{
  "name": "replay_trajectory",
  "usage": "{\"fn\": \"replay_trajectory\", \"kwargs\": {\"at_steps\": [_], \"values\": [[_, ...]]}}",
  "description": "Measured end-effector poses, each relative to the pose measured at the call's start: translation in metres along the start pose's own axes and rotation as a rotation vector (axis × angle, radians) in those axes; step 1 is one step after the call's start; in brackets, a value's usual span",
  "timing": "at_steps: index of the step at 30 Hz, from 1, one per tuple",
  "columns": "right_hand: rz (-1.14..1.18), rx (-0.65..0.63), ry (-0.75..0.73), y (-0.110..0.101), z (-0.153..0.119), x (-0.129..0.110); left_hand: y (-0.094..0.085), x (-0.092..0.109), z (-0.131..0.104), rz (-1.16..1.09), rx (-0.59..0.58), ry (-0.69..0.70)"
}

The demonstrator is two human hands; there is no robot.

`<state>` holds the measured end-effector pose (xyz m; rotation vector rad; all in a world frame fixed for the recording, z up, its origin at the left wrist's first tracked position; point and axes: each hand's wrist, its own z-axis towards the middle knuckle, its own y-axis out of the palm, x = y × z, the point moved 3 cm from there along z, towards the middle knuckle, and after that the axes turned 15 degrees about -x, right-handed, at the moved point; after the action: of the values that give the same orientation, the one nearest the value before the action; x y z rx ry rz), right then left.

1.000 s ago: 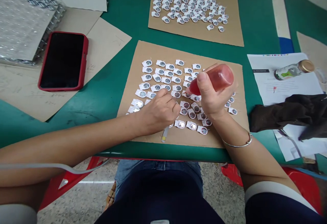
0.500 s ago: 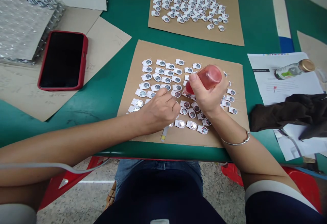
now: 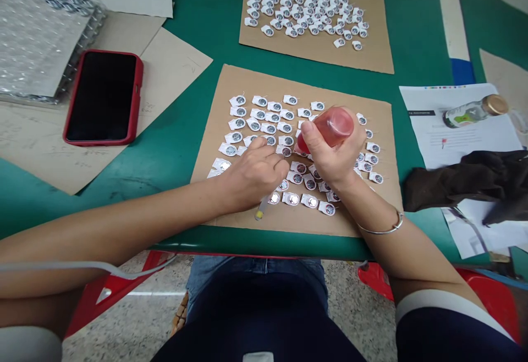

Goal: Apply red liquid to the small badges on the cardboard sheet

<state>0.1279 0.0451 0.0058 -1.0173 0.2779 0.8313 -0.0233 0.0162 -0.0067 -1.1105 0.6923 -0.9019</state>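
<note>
My right hand (image 3: 339, 158) is wrapped round a translucent red squeeze bottle (image 3: 337, 123), tilted with its base up and its narrow end pointing down left. My left hand (image 3: 260, 174) is closed, knuckles up, just left of the bottle. From under it sticks the end of a thin grey tool with a yellow mark (image 3: 260, 209); its other end is hidden. Both hands hover over a brown cardboard sheet (image 3: 214, 103) bearing rows of small white tabs with round silvery discs (image 3: 291, 199). The bottle's tip and the spot beneath it are hard to make out.
Behind lies a second cardboard sheet (image 3: 371, 59) with many similar pieces. A red-cased phone (image 3: 101, 98) and bubble wrap (image 3: 33, 37) are at left. On the right are a small glass bottle (image 3: 470, 114), printed paper (image 3: 429, 155) and dark cloth (image 3: 449, 180).
My left hand has shifted slightly left, and the tool's yellow end with it. My right hand and the red bottle have moved a little left. The pieces look unmoved.
</note>
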Motion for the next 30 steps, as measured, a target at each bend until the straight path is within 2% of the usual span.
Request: {"fn": "replay_trajectory", "kwargs": {"at_steps": [5,13,30], "values": [[-0.005,0.006,-0.019,0.001,-0.001,-0.002,0.007,-0.011,-0.003,-0.107,-0.069,-0.055],[0.010,0.025,-0.045,0.001,-0.001,-0.002,0.007,-0.022,-0.003,-0.368,-0.064,-0.114],[-0.004,0.002,-0.031,0.001,-0.002,-0.002,0.003,-0.030,0.000,-0.536,-0.115,-0.160]]}}
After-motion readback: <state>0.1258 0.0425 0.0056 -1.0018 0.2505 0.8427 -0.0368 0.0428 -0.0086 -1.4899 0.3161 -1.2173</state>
